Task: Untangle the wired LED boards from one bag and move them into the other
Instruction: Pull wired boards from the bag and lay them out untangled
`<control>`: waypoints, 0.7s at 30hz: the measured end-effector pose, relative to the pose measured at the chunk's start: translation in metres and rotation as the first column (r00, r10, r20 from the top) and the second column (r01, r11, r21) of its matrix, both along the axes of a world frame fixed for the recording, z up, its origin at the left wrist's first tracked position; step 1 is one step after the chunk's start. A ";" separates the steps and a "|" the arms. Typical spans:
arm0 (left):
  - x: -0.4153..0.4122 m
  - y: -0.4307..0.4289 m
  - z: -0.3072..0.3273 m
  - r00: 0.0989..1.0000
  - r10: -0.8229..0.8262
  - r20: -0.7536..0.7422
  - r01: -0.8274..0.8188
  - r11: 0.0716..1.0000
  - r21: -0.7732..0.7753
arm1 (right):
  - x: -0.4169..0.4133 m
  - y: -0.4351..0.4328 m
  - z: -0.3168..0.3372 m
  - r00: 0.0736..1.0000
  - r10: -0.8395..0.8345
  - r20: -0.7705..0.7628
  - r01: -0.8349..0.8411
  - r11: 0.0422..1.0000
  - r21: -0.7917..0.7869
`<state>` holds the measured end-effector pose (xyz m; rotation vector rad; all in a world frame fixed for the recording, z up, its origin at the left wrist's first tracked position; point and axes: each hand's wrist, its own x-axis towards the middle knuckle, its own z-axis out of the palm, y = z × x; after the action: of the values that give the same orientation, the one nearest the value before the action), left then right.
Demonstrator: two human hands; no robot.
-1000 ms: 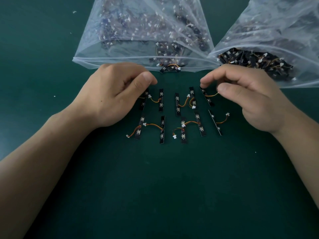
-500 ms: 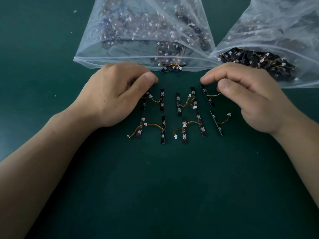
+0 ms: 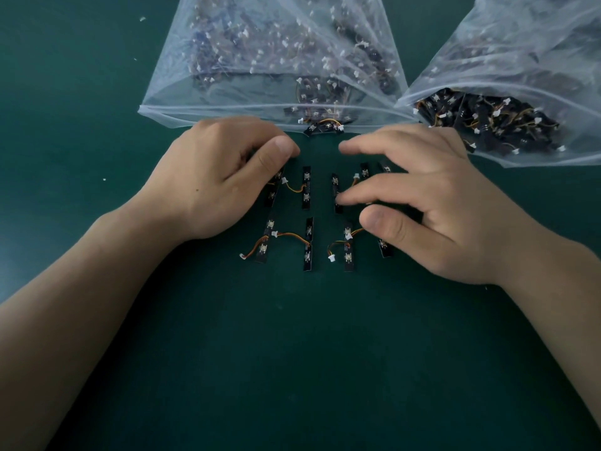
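LED boards (image 3: 306,187) are lying flat on the surface between the two hands, in two rough rows. They are thin, black, rigid strips carrying small square chips. Short orange-yellow wires (image 3: 294,189) ending in white plastic connectors (image 3: 331,258) are joining them in pairs. The strips are running roughly parallel, pointing away from the person. A stray board pair (image 3: 323,126) is poking out at the mouth of the left bag.

The left hand (image 3: 221,177) is sitting at the upper-left strip with its fingers curled under. Its thumb is pressing against the index finger over the strip's far end; cannot tell whether it is actually pinching the strip. The right hand (image 3: 432,203) is spreading loosely extended, slightly blurred fingers over the right-side strips. One fingertip (image 3: 341,199) is touching an upper-row strip, and the hand is covering several others.

The left bag (image 3: 247,76) is clear, thin, crinkly plastic with its mouth facing the person. It is holding a loose tangle of the same boards, showing hazily through the film. The right bag (image 3: 520,70) is the same plastic, its edge meeting the left bag's corner, and is holding a denser dark pile near its mouth.

The surface (image 3: 292,353) is showing dark green and matte, with a few white specks (image 3: 142,18) lying on it.
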<state>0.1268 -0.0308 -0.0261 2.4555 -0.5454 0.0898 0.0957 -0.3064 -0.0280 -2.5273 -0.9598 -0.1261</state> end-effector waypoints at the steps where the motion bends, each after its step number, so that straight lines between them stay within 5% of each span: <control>1: 0.000 0.000 0.000 1.000 0.001 -0.001 -0.001 1.000 -0.003 | 0.001 -0.002 -0.002 1.000 -0.012 0.002 0.012 0.998 0.070; 6: -0.002 -0.001 0.002 1.000 0.018 0.001 -0.017 1.000 -0.026 | 0.017 -0.016 -0.011 0.989 -0.148 -0.006 0.137 0.904 0.405; 10: 0.001 -0.001 0.001 0.979 0.188 0.080 -0.175 0.974 -0.143 | 0.023 -0.022 -0.015 0.961 -0.237 -0.139 0.274 0.788 0.551; 21: 0.002 0.000 0.002 0.966 0.256 0.043 -0.250 0.962 -0.110 | 0.026 -0.020 -0.014 0.923 -0.260 -0.285 0.379 0.746 0.547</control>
<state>0.1289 -0.0310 -0.0245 2.4146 -0.2403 0.2864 0.1219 -0.3260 -0.0415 -2.0322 -0.3136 -0.2421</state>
